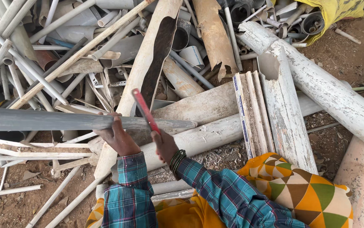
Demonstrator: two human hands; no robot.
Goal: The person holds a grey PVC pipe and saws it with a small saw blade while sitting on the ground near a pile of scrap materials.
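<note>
Both arms wear long sleeves of a plaid shirt, teal and blue crossed with thin red and white lines, the cuffs ending at the wrists. The right hand (164,145) has a stack of dark green and black bangles (176,159) at the wrist; the left hand (116,136) is bare. Below the sleeves lies bright orange-yellow cloth (304,190) printed with triangles of green, brown, white and orange.

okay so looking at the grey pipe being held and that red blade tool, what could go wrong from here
The left hand grips the grey pipe close beside the red blade held in the right hand, so a slip might catch the fingers. The long pipe juts out far to the left and could swing or twist. The broken white pipes around have jagged edges that might cut.
</note>
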